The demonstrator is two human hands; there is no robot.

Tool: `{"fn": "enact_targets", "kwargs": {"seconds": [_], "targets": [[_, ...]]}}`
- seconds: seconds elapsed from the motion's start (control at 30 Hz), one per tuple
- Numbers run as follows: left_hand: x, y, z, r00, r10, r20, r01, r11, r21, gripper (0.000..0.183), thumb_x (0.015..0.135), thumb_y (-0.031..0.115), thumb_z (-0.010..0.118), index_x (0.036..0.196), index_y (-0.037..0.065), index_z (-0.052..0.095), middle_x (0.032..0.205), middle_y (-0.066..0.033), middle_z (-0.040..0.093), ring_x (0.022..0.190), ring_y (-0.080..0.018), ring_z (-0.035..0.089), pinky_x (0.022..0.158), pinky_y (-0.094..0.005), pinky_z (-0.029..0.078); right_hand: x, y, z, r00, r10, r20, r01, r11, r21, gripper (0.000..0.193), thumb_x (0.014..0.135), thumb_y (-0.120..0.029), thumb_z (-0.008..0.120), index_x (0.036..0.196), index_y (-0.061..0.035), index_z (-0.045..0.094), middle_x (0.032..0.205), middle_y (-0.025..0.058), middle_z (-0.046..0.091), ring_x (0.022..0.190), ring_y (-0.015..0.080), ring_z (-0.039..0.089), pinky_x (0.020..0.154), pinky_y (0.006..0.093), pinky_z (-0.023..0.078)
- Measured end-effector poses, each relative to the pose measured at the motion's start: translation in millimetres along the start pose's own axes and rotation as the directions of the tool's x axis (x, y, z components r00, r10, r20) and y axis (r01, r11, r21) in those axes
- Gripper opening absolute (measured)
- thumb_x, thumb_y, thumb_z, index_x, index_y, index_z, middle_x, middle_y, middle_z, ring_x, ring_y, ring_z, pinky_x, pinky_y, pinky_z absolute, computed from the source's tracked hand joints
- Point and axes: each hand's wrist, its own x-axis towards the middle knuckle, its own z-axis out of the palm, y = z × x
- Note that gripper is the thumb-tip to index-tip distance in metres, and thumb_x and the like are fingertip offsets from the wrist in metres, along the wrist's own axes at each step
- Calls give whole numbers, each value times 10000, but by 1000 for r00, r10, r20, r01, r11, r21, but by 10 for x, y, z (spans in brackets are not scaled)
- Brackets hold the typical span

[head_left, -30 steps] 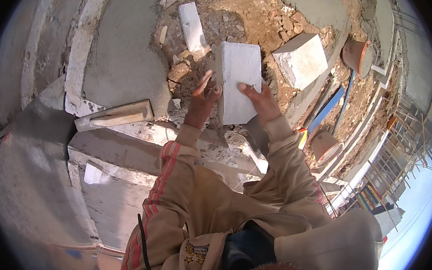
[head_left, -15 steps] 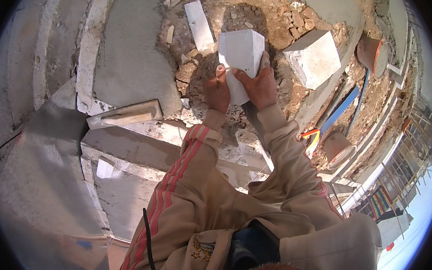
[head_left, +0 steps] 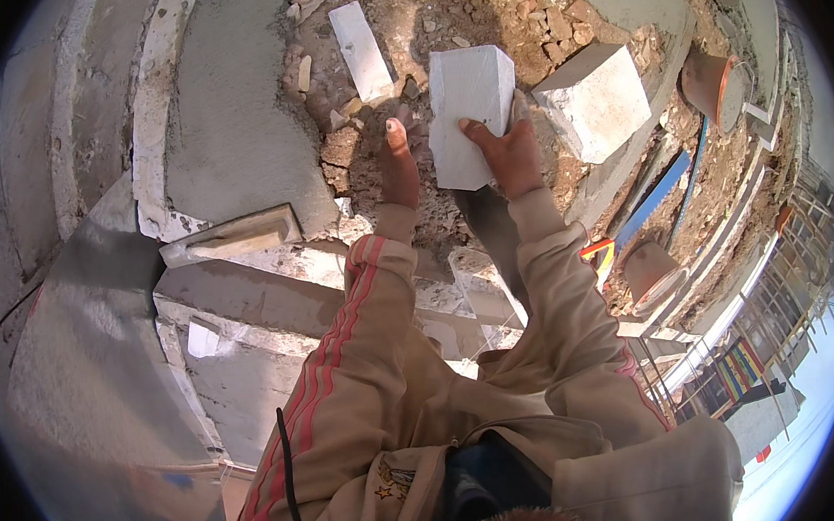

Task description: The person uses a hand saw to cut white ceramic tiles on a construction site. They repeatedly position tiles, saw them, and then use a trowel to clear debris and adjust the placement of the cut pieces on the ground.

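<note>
A white block [head_left: 473,114] with cut, angled sides is held up over the dirt. My right hand [head_left: 511,154] grips its right edge, thumb across the face and fingers round the side. Left of the block, with a gap between them, my left hand [head_left: 399,166] has its thumb stretched out and holds nothing; its other fingers are mostly hidden. Beyond it a narrow white block piece [head_left: 361,52] lies on the ground. A larger white block [head_left: 598,101] sits on the dirt right of my right hand.
A plastering float [head_left: 234,235] lies on the ledge at left, beside wet grey mortar [head_left: 236,109]. Broken rubble [head_left: 556,32] lies at the far side. Orange-brown pipes [head_left: 712,85], a blue strip [head_left: 657,198] and a red-yellow tool [head_left: 600,257] are at right.
My left hand has come off the white block and moved left. The right hand keeps its grip, and the block has turned slightly. The view has shifted a little.
</note>
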Motion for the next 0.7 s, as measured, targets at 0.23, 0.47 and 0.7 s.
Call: {"fn": "enact_targets", "kwargs": {"seconds": [0.23, 0.47, 0.7], "targets": [[-117, -131, -434, 999, -4, 53, 0, 997, 82, 426, 1040, 289, 543, 1307, -42, 563, 1215, -170, 643, 1085, -258, 622, 971, -349, 471, 24, -176, -112, 991, -116, -65, 111, 991, -76, 993, 754, -335, 817, 1483, 100, 301, 1297, 320, 535, 1153, 404, 587, 926, 431, 512], [-258, 112, -309, 977, 188, 105, -193, 980, 40, 455, 1013, 206, 616, 1383, -39, 517, 1261, -134, 631, 1078, -162, 618, 962, -293, 492, -85, -425, 232, 969, -248, -4, 243, 953, -181, 1043, 744, -384, 805, 1529, 43, 268, 1368, 337, 466, 1258, 478, 490, 1047, 477, 441], [197, 105, -842, 995, 27, 92, -8, 979, -202, 411, 1012, 194, 630, 1354, -22, 560, 1228, -106, 643, 1118, -157, 577, 974, -285, 470, -248, -542, -344, 923, -384, 18, 327, 759, -562, 1042, 665, -350, 841, 1505, 16, 344, 1319, 289, 522, 1180, 430, 545, 1013, 451, 470]]}}
